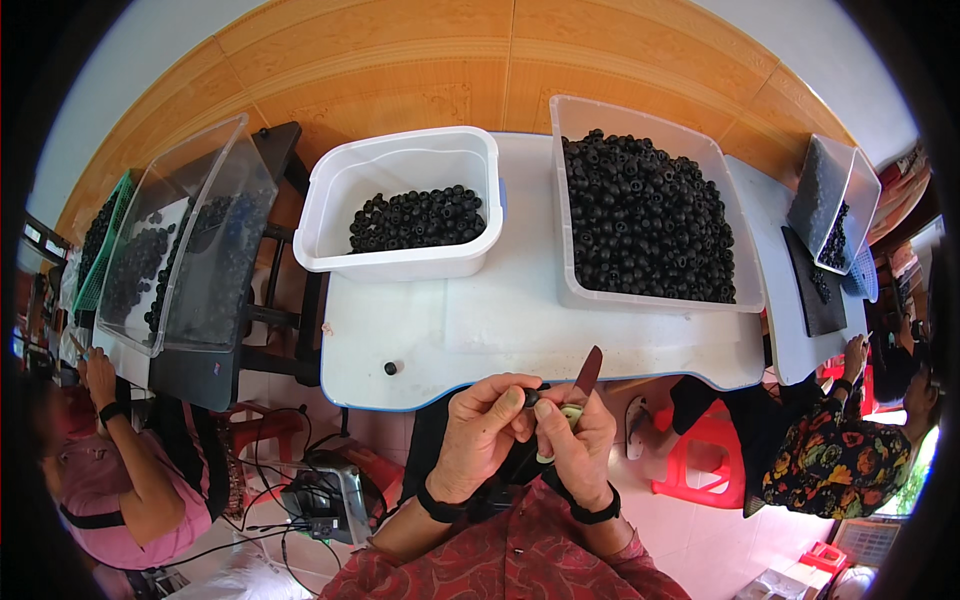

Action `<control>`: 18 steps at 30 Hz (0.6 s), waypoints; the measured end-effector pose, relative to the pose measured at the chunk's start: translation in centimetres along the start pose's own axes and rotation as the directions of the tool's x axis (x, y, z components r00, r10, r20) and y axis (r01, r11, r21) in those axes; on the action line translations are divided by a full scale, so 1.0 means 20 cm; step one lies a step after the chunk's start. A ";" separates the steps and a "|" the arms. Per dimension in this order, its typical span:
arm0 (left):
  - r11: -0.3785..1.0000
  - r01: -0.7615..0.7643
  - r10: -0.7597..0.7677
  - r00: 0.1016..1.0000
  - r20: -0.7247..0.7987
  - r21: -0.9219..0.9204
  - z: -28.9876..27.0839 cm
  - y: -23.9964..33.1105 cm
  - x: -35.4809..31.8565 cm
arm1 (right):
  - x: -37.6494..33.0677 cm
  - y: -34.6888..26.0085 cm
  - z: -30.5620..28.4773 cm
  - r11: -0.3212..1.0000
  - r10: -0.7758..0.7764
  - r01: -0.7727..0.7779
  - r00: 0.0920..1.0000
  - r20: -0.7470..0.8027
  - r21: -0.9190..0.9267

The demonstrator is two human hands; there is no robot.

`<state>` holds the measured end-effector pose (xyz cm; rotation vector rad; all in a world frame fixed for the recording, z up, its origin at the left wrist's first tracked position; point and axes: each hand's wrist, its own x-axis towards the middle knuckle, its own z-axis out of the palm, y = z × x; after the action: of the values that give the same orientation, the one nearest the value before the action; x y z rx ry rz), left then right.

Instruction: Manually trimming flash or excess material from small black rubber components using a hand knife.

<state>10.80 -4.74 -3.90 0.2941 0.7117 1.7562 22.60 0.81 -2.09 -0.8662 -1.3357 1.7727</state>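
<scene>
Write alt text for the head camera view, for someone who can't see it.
Seen from above, a person's left hand pinches a small black ring while the right hand holds a knife blade-up beside it. On the white table beyond stand a white tub partly filled with black rings and a clear bin heaped with them. Other people sit at either side.

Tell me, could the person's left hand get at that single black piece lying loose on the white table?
Probably yes. The loose black piece lies alone near the front edge of the white table, with nothing between it and the left hand. That hand is pinching a small black piece against the right hand, which holds a knife.
</scene>
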 end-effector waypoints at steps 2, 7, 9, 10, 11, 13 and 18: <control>1.000 -0.008 0.008 1.000 -0.015 -0.001 0.01 0.00 0.00 | 0.00 0.00 0.00 0.999 -0.017 0.017 1.000 -0.016 -0.045; 0.999 -0.015 0.017 0.999 -0.045 0.041 0.01 0.01 0.00 | 0.00 0.00 0.01 0.949 -0.112 0.115 0.993 0.026 -0.293; 0.998 -0.022 0.025 0.998 -0.050 0.054 0.01 0.01 0.00 | 0.00 0.01 0.00 0.925 -0.112 0.127 0.992 0.062 -0.359; 0.997 -0.022 0.026 0.998 -0.056 0.074 0.01 0.01 0.00 | 0.00 0.02 -0.01 0.895 -0.110 0.142 0.989 0.098 -0.424; 0.995 -0.021 0.027 0.998 -0.061 0.095 0.01 0.01 0.00 | 0.00 0.03 -0.01 0.895 -0.110 0.141 0.989 0.098 -0.423; 0.994 -0.021 0.028 0.997 -0.067 0.105 0.01 0.02 -0.01 | 0.00 0.05 0.00 0.892 -0.122 0.156 0.987 0.105 -0.424; 0.991 -0.030 0.041 0.996 -0.080 0.134 0.00 0.01 -0.01 | 0.01 0.03 0.00 0.840 -0.119 0.173 0.983 0.137 -0.514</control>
<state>10.73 -4.95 -3.81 0.3280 0.8899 1.7656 22.41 0.79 -2.67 -0.9344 -1.9504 1.3572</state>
